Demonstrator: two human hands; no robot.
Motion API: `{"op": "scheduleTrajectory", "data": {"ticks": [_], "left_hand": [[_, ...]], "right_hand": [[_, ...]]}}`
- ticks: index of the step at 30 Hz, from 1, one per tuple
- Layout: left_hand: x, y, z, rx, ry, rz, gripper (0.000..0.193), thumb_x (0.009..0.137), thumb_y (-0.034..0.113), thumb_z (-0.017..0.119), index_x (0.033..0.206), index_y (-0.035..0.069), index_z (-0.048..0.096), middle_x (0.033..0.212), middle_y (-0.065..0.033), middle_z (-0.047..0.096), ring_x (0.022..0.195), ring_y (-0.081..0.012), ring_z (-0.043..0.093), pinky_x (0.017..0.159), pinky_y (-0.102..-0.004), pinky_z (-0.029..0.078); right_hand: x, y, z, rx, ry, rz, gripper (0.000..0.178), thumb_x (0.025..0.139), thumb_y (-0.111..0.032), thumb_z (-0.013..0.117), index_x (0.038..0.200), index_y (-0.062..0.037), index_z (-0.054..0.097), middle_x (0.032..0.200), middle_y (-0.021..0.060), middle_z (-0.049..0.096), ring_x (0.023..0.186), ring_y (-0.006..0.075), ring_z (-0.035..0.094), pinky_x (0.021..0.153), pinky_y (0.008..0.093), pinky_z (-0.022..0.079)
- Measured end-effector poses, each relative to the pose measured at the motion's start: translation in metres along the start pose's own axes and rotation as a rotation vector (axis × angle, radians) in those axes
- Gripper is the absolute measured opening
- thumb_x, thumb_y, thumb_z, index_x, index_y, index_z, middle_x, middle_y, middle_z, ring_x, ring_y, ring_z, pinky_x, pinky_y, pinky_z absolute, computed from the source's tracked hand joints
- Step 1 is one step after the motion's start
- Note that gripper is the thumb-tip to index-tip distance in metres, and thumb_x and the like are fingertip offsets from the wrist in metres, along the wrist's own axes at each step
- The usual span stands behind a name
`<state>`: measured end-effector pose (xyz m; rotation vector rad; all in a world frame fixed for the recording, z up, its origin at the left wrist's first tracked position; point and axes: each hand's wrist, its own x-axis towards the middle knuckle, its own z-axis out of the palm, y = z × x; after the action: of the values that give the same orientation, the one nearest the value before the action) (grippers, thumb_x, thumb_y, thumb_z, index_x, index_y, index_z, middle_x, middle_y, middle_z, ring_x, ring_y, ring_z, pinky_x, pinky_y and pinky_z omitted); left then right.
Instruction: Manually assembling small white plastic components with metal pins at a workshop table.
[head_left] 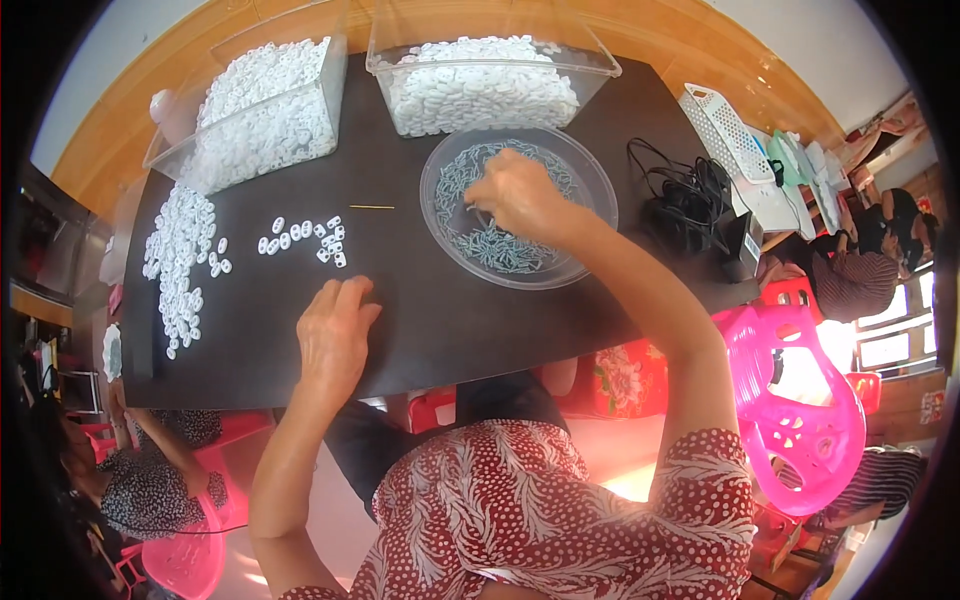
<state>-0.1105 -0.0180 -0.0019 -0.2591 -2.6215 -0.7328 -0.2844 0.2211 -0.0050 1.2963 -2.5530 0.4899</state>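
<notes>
My right hand (520, 197) reaches into a round clear plastic tub (605, 215) of small grey-blue screws (505, 250). Its fingers are bent together in a pinch among the screws; what is between the fingertips is hidden. My left hand (335, 330) rests on the dark table (440, 335), fingers loosely bent, thumb and forefinger a little apart, nothing visible between them. Just beyond its fingertips lies a cluster of small white oval plastic pieces with holes (332, 243). From the cluster a short row of similar pieces (285, 238) runs left. A larger loose pile of them (180, 260) spreads at the table's left.
Two clear bins stand at the back, a left bin (335, 110) and a right bin (600, 62), both heaped with white pieces. A thin yellowish stick (372, 207) lies mid-table. Black cables (680, 200) are bundled at right, near a pink plastic chair (845, 430). Other people sit at both sides.
</notes>
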Motion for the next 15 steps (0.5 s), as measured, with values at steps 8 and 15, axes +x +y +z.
{"op": "scheduleTrajectory", "data": {"ticks": [8,15], "left_hand": [[-0.029,0.007,-0.016,-0.492,0.053,-0.267,0.011,0.082,0.01,0.067,0.084,0.0,0.062,0.072,-0.0025,0.056,0.059,-0.0115,0.051,0.052,-0.0258,0.04],[-0.039,0.023,-0.024,-1.023,0.016,-0.683,0.017,0.085,0.019,0.067,0.084,0.002,0.063,0.067,0.001,0.056,0.055,-0.005,0.047,0.048,-0.0179,0.036]], "right_hand": [[-0.013,0.014,-0.017,0.117,-0.005,0.11,0.01,0.071,-0.013,0.067,0.079,-0.0096,0.069,0.072,0.0093,0.06,0.077,0.0294,0.054,0.069,0.0399,0.044],[0.003,-0.006,0.005,0.123,0.034,0.002,0.004,0.069,-0.009,0.068,0.071,-0.0069,0.065,0.069,0.0093,0.059,0.076,0.0291,0.055,0.069,0.0396,0.044]]}}
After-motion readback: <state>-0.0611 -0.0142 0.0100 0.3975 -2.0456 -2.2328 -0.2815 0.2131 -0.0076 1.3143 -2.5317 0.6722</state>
